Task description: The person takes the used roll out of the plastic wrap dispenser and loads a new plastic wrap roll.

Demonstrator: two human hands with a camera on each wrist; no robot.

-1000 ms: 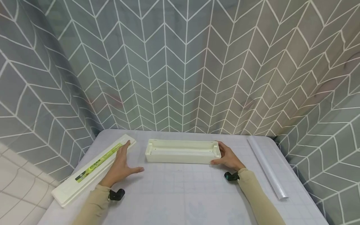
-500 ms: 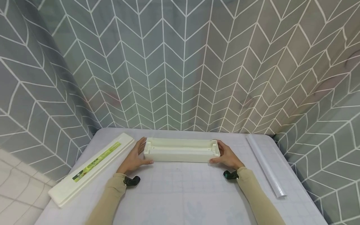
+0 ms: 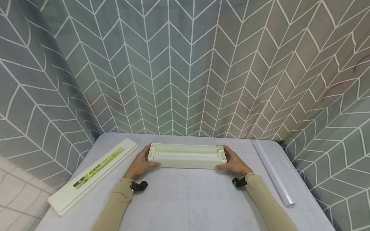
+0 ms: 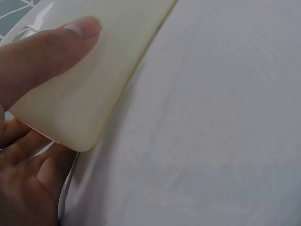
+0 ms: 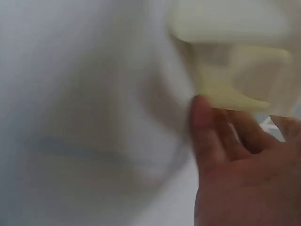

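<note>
A long cream plastic box with its top uncovered stands in the middle of the table, its inside facing up. My left hand grips its left end, thumb along the front wall and fingers behind the end. At the opposite end my right hand holds the box the same way. The left wrist view shows the left thumb pressed on the smooth cream wall. Blurred in the right wrist view, the right hand has its fingertips at the end of the box.
To the left, a long cream lid with a green-yellow label lies slantwise. A shiny clear roll of plastic film lies near the right edge of the white-covered table. A grey patterned curtain hangs behind.
My left hand has left the lid, moved right and taken hold of the box's left end. My right hand keeps its grip on the other end.
</note>
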